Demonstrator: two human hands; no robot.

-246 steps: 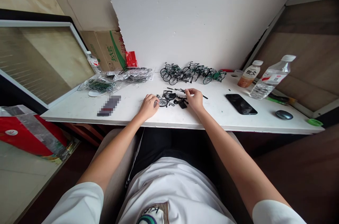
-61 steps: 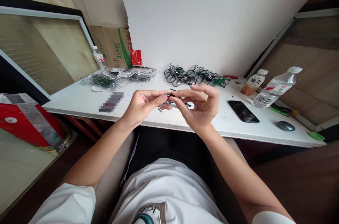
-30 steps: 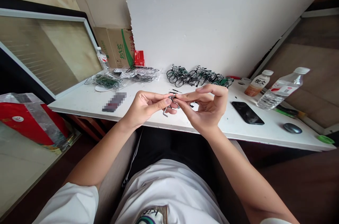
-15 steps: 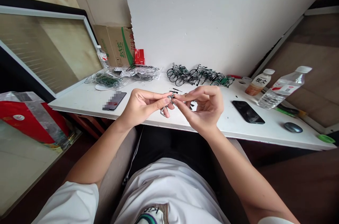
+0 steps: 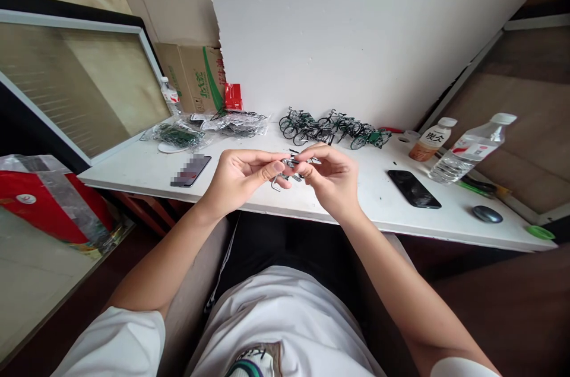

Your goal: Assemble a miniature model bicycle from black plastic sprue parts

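Observation:
My left hand [image 5: 243, 178] pinches a small silver metal part [image 5: 276, 184] between thumb and forefinger, above the front of the table. A bent, wire-like end of the part hangs below the fingers. From the other side, the closed thumb and forefinger of my right hand [image 5: 332, 178] grip at the same spot. A small dark and silver bit [image 5: 290, 161] shows between the fingertips; its exact shape is too small to tell. Behind the hands stand several dark green model bicycles [image 5: 307, 127]. Small loose parts on the table are partly hidden by my fingers.
Clear plastic bags [image 5: 178, 135] of parts lie at the back left, before a cardboard box [image 5: 193, 77]. One phone [image 5: 191, 170] is left, another phone [image 5: 414, 189] right. Two bottles, a brown-and-white bottle [image 5: 431, 139] and a water bottle [image 5: 474, 148], stand right near a mouse [image 5: 487, 214].
My right hand has shifted left and its fingers have curled closer around the part. The wire end below my left fingers has turned slightly. The view has moved a little.

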